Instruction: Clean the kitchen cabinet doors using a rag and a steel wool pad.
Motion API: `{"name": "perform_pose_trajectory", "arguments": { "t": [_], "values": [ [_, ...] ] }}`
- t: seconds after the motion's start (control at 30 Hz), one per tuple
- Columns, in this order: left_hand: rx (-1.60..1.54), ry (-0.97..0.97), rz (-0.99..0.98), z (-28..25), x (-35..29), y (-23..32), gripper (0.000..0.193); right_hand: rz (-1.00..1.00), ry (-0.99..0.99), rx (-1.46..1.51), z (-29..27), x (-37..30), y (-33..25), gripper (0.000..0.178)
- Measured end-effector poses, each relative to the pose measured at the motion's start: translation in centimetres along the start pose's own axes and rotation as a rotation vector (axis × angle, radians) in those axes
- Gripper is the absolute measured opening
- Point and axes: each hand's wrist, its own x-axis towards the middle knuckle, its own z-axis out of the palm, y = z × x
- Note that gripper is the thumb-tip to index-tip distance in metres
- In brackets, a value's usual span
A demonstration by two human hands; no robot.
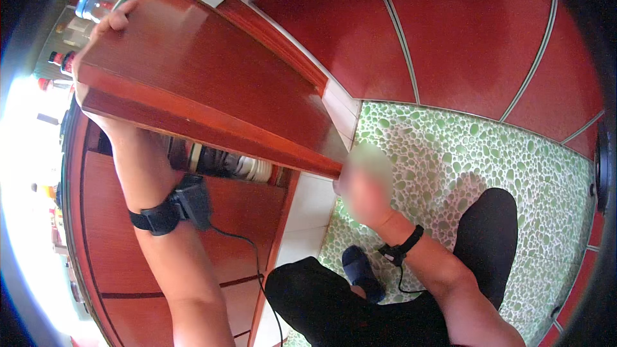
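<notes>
Two hands of yours are at the red-brown panel (199, 58), which looks like a cabinet door standing open; it goes slanted across the view, from upper left down toward the floor side at right. Your L hand (103, 28) curls its fingers over the upper-left end, so this grip is wrapped on the edge; the thumb I cannot see. Your R hand (367, 186) is at the opposite, lower-right end, but it is blurred, so I can't tell if it pinches the panel or only touches.

To steady it, which seems the step now, pls share the load b/w both ends, esp. do not let the L side pull alone. Small, even pressure is better, b/c a long board like this prob. twists when one end goes first.

Edges: the blue-lidded container (96, 0) and the red-capped bottle (63, 61) are near your L hand, so move your knuckles w/ care there. Some jars (215, 160) show in the opening, near your L forearm. Best open room is on R, above the green pebble floor (418, 135), in front of the red cupboard doors (463, 45). Also watch the cable (247, 239) from your L wristband (157, 218), b/c it hangs near your knee (295, 286).
</notes>
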Motion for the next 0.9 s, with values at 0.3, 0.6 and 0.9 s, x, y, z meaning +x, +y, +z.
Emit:
{"name": "perform_pose_trajectory", "arguments": {
  "t": [0.3, 0.6, 0.9],
  "values": [
    [-0.519, -0.107, -0.057, -1.4, -0.5, -2.0, 0.051, -0.027, 0.164, 0.090, -3.7, -2.7, 0.6, 0.016],
    [-0.444, -0.084, -0.115, -1.3, -0.1, -1.7, 0.055, -0.030, 0.360, 0.374, -4.8, -0.7, -3.3, 0.024],
    [-0.392, -0.039, -0.164, -1.9, 0.0, -1.2, 0.057, -0.113, 0.129, 0.469, -6.0, -1.1, -3.4, 0.035]
  ]
}}
